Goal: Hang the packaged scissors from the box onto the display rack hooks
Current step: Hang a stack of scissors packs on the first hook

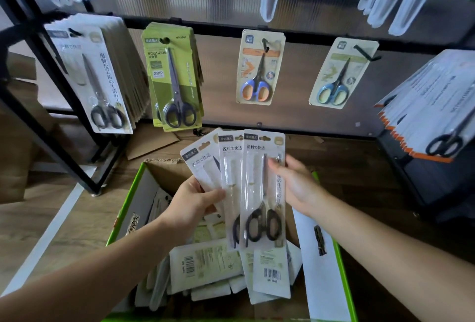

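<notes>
The fan of three white card packs of black-handled scissors (232, 167) was gripped at its lower left by the left hand (195, 203), thumb curled across the front. The front pack (257, 180) of the fan was pinched at its right edge by the right hand (295, 185), fingertips laid on its face. The fan was held upright in the air, above the open cardboard box with a green rim (123, 208), in which more white packs (210, 267) lay loosely piled, mostly face down. Beyond, on the black metal display rack (218, 30), a thick row of matching white packs (102, 77) was hung at the left, beside green scissor packs (174, 82), an orange-and-blue-handled pair (259, 69) and a blue-and-green-handled pair (339, 75), each on its own black hook (365, 53).
</notes>
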`<act>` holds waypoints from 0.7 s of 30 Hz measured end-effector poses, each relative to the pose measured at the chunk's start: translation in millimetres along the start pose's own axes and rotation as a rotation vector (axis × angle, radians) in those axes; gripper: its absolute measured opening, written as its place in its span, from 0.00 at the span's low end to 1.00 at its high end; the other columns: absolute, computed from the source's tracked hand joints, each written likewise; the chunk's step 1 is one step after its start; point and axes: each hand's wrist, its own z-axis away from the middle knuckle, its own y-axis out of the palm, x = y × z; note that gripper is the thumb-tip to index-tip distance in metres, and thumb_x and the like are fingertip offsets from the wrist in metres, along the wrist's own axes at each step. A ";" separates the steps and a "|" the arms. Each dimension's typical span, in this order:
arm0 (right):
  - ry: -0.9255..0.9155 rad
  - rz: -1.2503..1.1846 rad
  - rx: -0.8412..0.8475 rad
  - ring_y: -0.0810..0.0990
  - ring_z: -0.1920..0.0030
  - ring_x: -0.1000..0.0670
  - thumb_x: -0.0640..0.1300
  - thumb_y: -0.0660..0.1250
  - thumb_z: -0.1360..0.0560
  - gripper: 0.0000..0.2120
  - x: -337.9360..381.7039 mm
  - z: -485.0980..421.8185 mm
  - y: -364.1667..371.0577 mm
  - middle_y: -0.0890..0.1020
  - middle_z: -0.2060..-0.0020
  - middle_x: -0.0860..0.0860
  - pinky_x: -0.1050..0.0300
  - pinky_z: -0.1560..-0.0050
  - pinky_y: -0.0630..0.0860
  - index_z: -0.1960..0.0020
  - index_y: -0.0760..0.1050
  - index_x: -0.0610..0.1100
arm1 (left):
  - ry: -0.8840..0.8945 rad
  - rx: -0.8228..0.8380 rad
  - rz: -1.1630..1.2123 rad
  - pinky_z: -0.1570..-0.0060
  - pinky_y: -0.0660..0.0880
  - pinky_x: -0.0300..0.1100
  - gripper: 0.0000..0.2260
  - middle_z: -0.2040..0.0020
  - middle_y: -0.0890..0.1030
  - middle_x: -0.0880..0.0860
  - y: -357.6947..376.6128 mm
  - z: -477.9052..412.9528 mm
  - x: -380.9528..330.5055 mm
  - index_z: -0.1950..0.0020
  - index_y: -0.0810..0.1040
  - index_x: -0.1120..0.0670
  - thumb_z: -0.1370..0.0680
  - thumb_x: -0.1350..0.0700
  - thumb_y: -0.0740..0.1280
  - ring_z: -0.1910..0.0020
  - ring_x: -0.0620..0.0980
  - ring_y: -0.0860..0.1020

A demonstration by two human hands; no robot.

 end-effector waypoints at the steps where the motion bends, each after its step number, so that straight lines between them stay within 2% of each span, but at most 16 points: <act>1: -0.011 0.011 -0.004 0.78 0.37 0.45 0.37 0.63 0.21 0.10 -0.7 0.1 1.2 0.81 0.41 0.44 0.42 0.30 0.68 0.41 0.77 0.43 | 0.006 0.006 -0.015 0.51 0.80 0.55 0.12 0.49 0.84 0.62 1.4 0.0 -0.4 0.41 0.76 0.63 0.24 0.69 0.67 0.51 0.61 0.83; 4: -0.034 0.018 -0.006 0.77 0.36 0.44 0.39 0.66 0.23 0.11 -1.6 -0.6 0.5 0.82 0.41 0.44 0.41 0.29 0.66 0.42 0.78 0.42 | 0.028 0.030 -0.085 0.52 0.81 0.52 0.14 0.48 0.84 0.60 5.9 -0.2 -4.7 0.40 0.76 0.62 0.25 0.68 0.69 0.50 0.59 0.83; 7: -0.035 0.012 -0.019 0.77 0.36 0.44 0.39 0.66 0.23 0.10 5.4 -1.5 -4.1 0.82 0.42 0.44 0.42 0.29 0.66 0.43 0.78 0.42 | 0.072 0.016 -0.130 0.49 0.81 0.52 0.14 0.48 0.84 0.55 10.9 0.7 -12.3 0.40 0.76 0.56 0.24 0.63 0.69 0.48 0.56 0.83; 9: -0.047 0.010 -0.034 0.76 0.35 0.42 0.38 0.65 0.22 0.08 11.4 -3.0 -7.4 0.81 0.41 0.41 0.40 0.29 0.66 0.44 0.78 0.42 | 0.112 -0.028 -0.172 0.47 0.79 0.57 0.15 0.49 0.84 0.57 14.4 0.7 -19.0 0.41 0.76 0.55 0.26 0.54 0.72 0.48 0.60 0.82; 11: -0.068 0.002 -0.060 0.75 0.35 0.38 0.37 0.65 0.22 0.08 16.8 -5.4 -11.6 0.80 0.40 0.37 0.39 0.29 0.66 0.44 0.78 0.39 | 0.134 -0.025 -0.231 0.45 0.76 0.65 0.26 0.48 0.82 0.63 20.3 0.3 -26.3 0.42 0.76 0.56 0.31 0.41 0.75 0.48 0.66 0.80; 12: -0.073 0.001 -0.074 0.75 0.35 0.37 0.37 0.65 0.22 0.08 19.2 -6.2 -14.0 0.79 0.40 0.36 0.38 0.29 0.66 0.44 0.78 0.38 | 0.137 -0.006 -0.239 0.44 0.75 0.66 0.28 0.48 0.81 0.63 22.7 -1.0 -29.4 0.43 0.77 0.55 0.32 0.37 0.74 0.47 0.67 0.79; 13: -0.073 -0.001 -0.085 0.75 0.35 0.38 0.37 0.65 0.22 0.07 22.0 -6.0 -16.1 0.79 0.40 0.36 0.39 0.29 0.66 0.45 0.77 0.38 | 0.151 0.002 -0.226 0.42 0.74 0.65 0.26 0.48 0.82 0.61 27.4 -0.8 -34.3 0.43 0.78 0.54 0.31 0.37 0.73 0.46 0.64 0.80; 16: -0.089 -0.018 -0.068 0.77 0.37 0.41 0.37 0.65 0.22 0.07 33.6 -4.4 -19.2 0.82 0.42 0.40 0.40 0.30 0.67 0.46 0.78 0.40 | 0.167 0.045 -0.205 0.39 0.75 0.54 0.18 0.46 0.84 0.51 42.5 -2.7 -46.8 0.39 0.78 0.53 0.26 0.46 0.67 0.44 0.49 0.82; 21: -0.129 -0.054 -0.051 0.80 0.40 0.44 0.38 0.66 0.23 0.07 58.7 2.6 -15.3 0.84 0.46 0.44 0.44 0.32 0.71 0.45 0.78 0.41 | 0.205 0.103 -0.252 0.53 0.79 0.41 0.11 0.49 0.85 0.49 66.2 -12.6 -64.2 0.42 0.78 0.51 0.23 0.52 0.67 0.51 0.46 0.83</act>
